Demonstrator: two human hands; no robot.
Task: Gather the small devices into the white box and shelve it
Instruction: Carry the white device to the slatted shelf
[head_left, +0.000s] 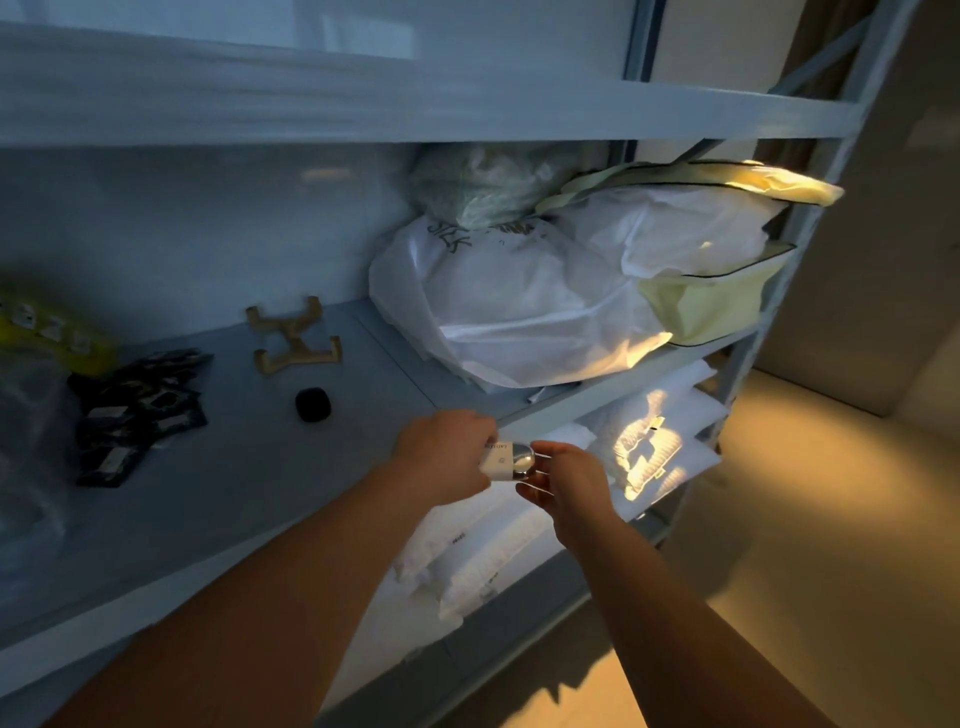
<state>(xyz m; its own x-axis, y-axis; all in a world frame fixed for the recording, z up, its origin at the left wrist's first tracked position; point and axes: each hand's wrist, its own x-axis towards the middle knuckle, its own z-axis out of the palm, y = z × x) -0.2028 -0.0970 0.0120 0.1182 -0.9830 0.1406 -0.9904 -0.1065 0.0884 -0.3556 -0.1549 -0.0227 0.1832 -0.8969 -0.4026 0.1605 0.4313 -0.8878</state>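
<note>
Nearest, just off the shelf's front edge (311, 525), the left hand (441, 457) is closed around a small white box (496, 460) while the right hand (569, 480), fingers loosely curled and half open, touches a rounded silver device (522, 460) at the box's mouth, so the gathering step looks to be in hand. Next, I judge, comes seating that device fully, then reaching to eleven o'clock for the small black device (313, 404) lying loose on the shelf. Farther at eleven o'clock rests a tan stand (293, 338), at nine o'clock black packets (140, 410), and at one o'clock white bags (519, 306).
</note>
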